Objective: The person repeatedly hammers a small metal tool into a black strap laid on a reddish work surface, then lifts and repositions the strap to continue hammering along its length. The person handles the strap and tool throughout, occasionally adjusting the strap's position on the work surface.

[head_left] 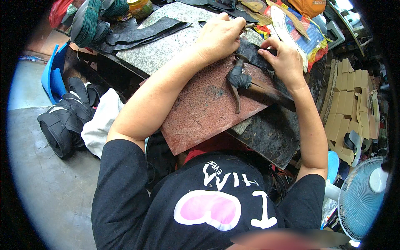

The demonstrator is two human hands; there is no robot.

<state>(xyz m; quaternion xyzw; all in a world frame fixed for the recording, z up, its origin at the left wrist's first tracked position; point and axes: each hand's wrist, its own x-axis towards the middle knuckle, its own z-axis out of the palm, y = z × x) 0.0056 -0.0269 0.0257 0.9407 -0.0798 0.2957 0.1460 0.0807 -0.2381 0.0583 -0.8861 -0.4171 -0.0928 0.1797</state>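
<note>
My left hand (221, 35) is closed in a fist at the far end of the reddish stone slab (196, 112). A short brownish end shows beside its fingers, but what the fist holds is mostly hidden. Between my hands lies a piece of black leather (255, 54), with its right part pinched between the thumb and fingers of my right hand (283, 60). Nearer to me, a hammer (239, 79) rests on the slab. Its curved metal head is bound with black wrapping, and its handle points right, under my right forearm.
A speckled grey stone slab (154, 54) lies behind, with a black leather strip (146, 33) across it. Green cord spools (85, 27) stand back left. A patterned bag (310, 41) lies back right. Cardboard boxes (343, 108) and a fan (360, 200) stand at the right.
</note>
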